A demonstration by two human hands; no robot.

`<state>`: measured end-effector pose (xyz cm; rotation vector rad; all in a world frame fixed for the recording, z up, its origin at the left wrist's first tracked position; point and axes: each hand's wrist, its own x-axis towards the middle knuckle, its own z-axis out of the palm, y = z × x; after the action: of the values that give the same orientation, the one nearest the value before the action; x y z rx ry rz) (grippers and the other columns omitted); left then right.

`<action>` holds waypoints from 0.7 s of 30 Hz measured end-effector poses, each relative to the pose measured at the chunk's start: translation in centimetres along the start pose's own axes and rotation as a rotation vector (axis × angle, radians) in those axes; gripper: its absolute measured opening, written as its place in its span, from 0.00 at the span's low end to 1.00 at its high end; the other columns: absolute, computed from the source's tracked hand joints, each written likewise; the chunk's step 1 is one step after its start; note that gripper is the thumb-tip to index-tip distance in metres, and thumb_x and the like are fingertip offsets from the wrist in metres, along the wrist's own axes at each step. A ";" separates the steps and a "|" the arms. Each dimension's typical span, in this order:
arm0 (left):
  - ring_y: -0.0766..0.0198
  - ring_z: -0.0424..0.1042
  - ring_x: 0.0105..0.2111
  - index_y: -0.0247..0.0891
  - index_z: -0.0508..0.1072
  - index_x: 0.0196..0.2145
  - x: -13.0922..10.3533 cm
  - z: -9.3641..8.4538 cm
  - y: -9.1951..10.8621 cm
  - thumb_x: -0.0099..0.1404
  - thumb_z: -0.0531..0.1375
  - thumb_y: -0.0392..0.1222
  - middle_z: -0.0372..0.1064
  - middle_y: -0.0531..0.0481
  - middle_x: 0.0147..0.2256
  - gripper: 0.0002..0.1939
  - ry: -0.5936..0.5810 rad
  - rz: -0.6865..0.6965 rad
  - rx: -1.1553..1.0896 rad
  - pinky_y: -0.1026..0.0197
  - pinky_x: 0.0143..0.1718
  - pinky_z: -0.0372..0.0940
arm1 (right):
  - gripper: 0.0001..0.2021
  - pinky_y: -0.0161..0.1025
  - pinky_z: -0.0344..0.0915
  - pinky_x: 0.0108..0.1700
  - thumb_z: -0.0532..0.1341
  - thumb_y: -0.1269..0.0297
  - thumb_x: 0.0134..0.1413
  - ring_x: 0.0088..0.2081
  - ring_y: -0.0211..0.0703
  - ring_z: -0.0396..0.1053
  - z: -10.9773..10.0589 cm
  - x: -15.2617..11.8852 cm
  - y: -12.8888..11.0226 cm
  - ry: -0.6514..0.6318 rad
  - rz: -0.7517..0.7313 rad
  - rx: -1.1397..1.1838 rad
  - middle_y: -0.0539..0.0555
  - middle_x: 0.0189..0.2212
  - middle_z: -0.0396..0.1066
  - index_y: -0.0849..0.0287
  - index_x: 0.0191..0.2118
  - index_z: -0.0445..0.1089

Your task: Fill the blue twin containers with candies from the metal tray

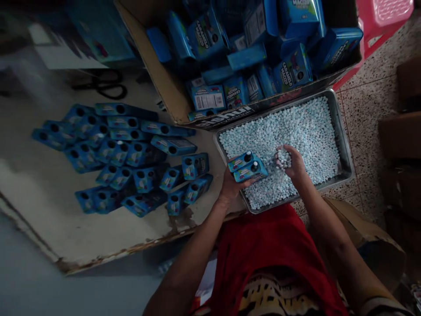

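My left hand (231, 186) is closed around two small blue candy boxes (251, 171), held side by side over the left part of a metal tray (345, 153). Each box shows a round dark hole in its upper face, with a pale candy at the hole. Small pale blue and white candies (305, 127) fill the tray. Over its middle, my right hand (294, 164) is cupped around a heap of these candies, some showing between the fingers.
Several blue boxes with round holes (112, 151) stand grouped on the worn table (138, 237). Black scissors (105, 83) lie behind them. A cardboard carton (158, 83) of blue boxes rises beyond the tray. A pink plastic stool (378, 26) and brown cartons (399, 136) are at right.
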<state>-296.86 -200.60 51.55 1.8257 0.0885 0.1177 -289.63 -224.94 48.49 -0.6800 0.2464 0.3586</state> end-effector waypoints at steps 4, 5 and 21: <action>0.47 0.82 0.46 0.43 0.72 0.54 -0.1 0.6 0.8 0.41 0.83 0.58 0.81 0.45 0.47 0.46 -0.116 0.093 0.116 0.45 0.49 0.79 | 0.14 0.37 0.69 0.32 0.69 0.51 0.54 0.30 0.39 0.70 2.1 -3.6 -2.7 -0.152 0.006 0.223 0.51 0.27 0.73 0.56 0.30 0.70; 0.46 0.82 0.47 0.43 0.73 0.54 0.0 0.8 1.1 0.42 0.82 0.56 0.80 0.44 0.48 0.44 -0.128 0.159 0.167 0.43 0.50 0.79 | 0.15 0.37 0.69 0.32 0.69 0.51 0.55 0.29 0.39 0.69 3.0 -4.4 -3.3 -0.183 -0.048 0.244 0.50 0.27 0.72 0.55 0.28 0.68; 0.48 0.77 0.53 0.42 0.74 0.59 1.0 1.1 4.6 0.52 0.80 0.44 0.77 0.44 0.53 0.39 -0.228 0.464 0.609 0.46 0.57 0.73 | 0.24 0.40 0.57 0.30 0.65 0.42 0.65 0.23 0.36 0.54 8.7 -4.7 -2.4 -0.186 -0.509 -0.022 0.46 0.23 0.57 0.54 0.24 0.64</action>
<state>-295.75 -202.70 55.78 2.4272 -0.5144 0.2249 -292.08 -222.14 57.95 -0.7008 -0.1106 -0.0643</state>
